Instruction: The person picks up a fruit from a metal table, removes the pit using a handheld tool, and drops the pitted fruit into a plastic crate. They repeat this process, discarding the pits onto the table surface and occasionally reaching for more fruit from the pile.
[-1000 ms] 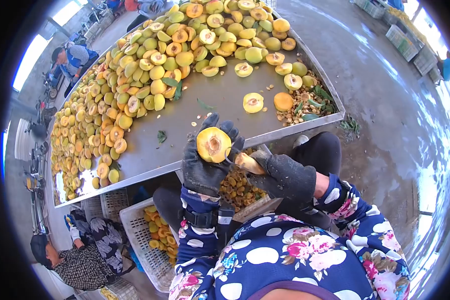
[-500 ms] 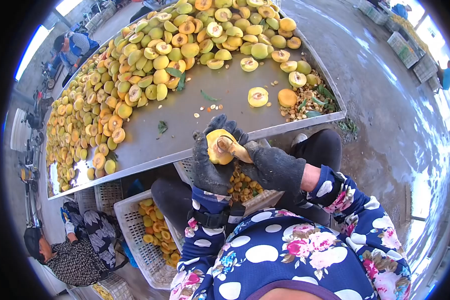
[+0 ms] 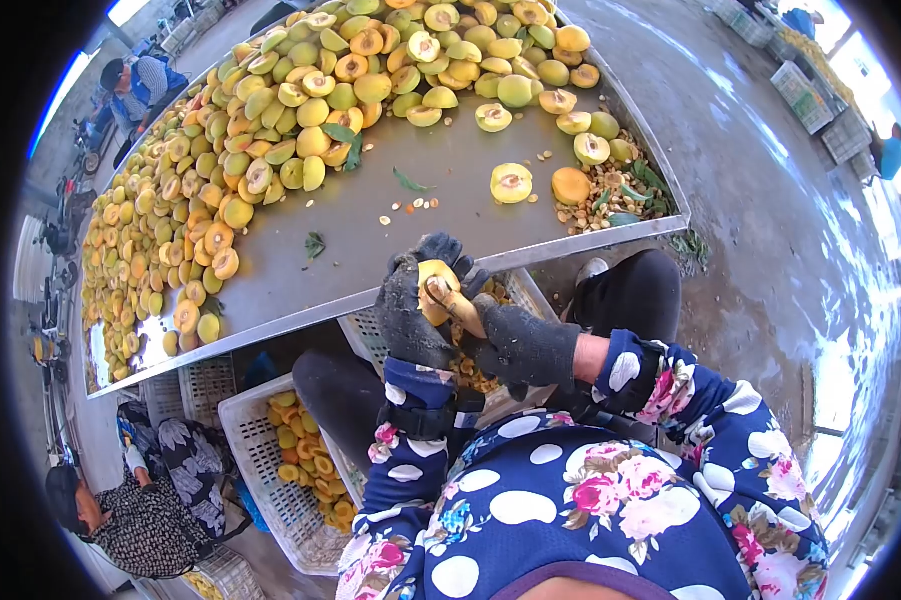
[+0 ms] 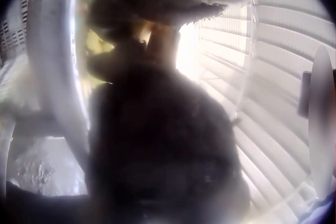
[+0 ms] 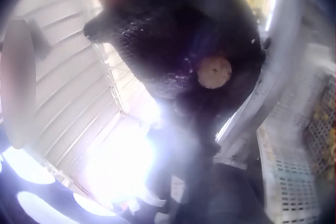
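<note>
Smooth, rimmed metal table (image 3: 271,268); before it, dark-gloved left hand (image 3: 411,315) curled round a rounded yellow fruit half (image 3: 432,270), seated between palm and fingers; rough-gloved right hand (image 3: 526,345) gripping a round-ended wooden handle (image 3: 467,315), pointing at the fruit half.

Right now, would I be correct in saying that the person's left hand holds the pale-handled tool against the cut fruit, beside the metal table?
Not quite: the head view shows the right hand holding the pale-handled tool against the cut fruit, beside the metal table.
</note>
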Available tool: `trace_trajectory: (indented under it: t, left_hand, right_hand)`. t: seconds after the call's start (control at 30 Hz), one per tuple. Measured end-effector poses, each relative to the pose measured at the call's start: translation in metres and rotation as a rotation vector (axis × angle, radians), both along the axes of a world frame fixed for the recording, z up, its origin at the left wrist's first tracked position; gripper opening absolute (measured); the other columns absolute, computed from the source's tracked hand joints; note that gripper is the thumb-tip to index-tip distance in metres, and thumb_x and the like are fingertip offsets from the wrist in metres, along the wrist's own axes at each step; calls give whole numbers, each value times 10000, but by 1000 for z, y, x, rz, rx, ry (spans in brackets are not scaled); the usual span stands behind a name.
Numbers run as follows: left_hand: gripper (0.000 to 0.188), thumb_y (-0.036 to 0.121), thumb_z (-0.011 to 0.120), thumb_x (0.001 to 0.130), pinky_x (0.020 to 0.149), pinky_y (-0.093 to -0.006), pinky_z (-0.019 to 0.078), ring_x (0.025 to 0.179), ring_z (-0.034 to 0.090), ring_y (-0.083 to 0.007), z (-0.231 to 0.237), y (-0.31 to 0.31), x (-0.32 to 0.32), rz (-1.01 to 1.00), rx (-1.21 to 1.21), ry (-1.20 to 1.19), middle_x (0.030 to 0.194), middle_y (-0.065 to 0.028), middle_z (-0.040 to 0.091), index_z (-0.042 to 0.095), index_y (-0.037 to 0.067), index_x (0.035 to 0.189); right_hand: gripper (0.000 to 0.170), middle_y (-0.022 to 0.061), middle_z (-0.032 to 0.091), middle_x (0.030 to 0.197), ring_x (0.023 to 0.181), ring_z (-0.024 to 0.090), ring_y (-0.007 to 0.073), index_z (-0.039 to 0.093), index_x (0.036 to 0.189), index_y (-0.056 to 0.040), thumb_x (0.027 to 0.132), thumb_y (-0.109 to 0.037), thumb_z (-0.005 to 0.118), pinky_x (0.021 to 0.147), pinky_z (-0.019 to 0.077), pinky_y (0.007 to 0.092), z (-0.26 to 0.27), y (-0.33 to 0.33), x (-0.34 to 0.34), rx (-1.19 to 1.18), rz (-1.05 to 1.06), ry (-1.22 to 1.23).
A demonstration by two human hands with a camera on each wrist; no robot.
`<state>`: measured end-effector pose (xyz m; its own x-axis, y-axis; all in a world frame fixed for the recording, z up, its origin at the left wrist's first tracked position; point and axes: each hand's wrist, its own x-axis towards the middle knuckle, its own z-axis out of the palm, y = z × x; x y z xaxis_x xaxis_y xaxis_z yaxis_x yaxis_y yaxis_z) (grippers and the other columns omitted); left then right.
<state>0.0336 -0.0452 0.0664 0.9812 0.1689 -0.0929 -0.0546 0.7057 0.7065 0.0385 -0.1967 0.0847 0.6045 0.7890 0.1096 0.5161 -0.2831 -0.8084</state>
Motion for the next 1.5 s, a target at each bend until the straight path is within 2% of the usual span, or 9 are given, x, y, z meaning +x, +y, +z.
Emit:
trace_trajectory:
  t: [0.2, 0.4, 0.67, 0.77, 0.87, 0.93, 1.27, 1.33, 1.5]
  left_hand:
    - [363, 281, 437, 899, 813, -328, 465, 906, 589, -234, -14, 25, -2, 97, 1531, -227, 1059, -99, 594, 488, 52, 1176]
    - [316, 280, 503, 874, 820, -338, 458, 849, 594, -210, -66, 42, 4, -253, 790, -41, 979, -84, 615, 529, 57, 1096]
    - [295, 202, 453, 900, 794, -327, 477, 851, 589, -199, -26, 36, -3, -319, 1480, -140, 1063, -108, 580, 514, 13, 1119]
    - [313, 214, 473, 873, 800, -323, 470, 876, 590, -218, -37, 24, -6, -239, 37, -67, 1106, -127, 560, 531, 48, 1132]
    - [330, 217, 501, 834, 794, -329, 469, 883, 590, -238, -36, 21, -5, -105, 332, -134, 1123, -133, 552, 542, 90, 1136]
    - [319, 203, 521, 805, 809, -329, 460, 887, 594, -243, -65, 33, 1, 70, 1677, -343, 1094, -104, 581, 574, 123, 1109]
    - [243, 186, 533, 794, 775, -347, 498, 868, 619, -238, -21, 21, -11, -29, 1041, -171, 987, -75, 636, 625, 72, 987]
    - [246, 188, 499, 848, 752, -352, 526, 884, 619, -240, -7, 19, -14, -181, -181, 114, 974, -121, 631, 585, 3, 986]
    - [302, 217, 425, 905, 733, -378, 540, 885, 615, -279, -13, 15, -20, -106, 230, -5, 976, -174, 611, 527, -43, 1019]
  right_hand:
    - [342, 79, 541, 753, 588, 558, 154, 401, 1116, -15, 810, -119, 514, 468, 437, 281, 17, 1, 0, 24, 23, 562]
    - [287, 32, 548, 746, 577, 530, 90, 456, 1037, -33, 814, -179, 564, 421, 403, 211, 40, -10, 3, 83, 68, 1291]
    - [304, 46, 553, 727, 498, 508, 72, 446, 1050, -34, 822, -200, 559, 391, 394, 191, 38, -10, 7, 97, 141, 1290]
    - [319, 57, 540, 715, 438, 499, 92, 419, 1081, -27, 829, -184, 537, 354, 409, 211, 46, -5, 5, 38, 37, 1217]
    - [339, 73, 529, 716, 428, 512, 119, 391, 1107, -21, 831, -173, 518, 330, 428, 235, 47, -1, -4, 43, -42, 1160]
    - [352, 81, 523, 719, 443, 529, 134, 378, 1117, -18, 828, -167, 512, 323, 437, 245, 51, 3, -6, 31, -64, 1165]
    - [252, 65, 522, 689, 462, 531, 144, 434, 1034, -40, 812, -132, 509, 354, 409, 246, 39, 9, -7, -76, -26, 1022]
    - [231, 57, 520, 668, 452, 519, 132, 447, 1012, -50, 808, -131, 515, 354, 395, 242, 44, 9, -6, -17, -25, 1219]
    - [259, 36, 513, 645, 436, 471, 104, 448, 1020, -67, 796, -144, 552, 355, 370, 218, 40, 8, -6, -109, -11, 1207]
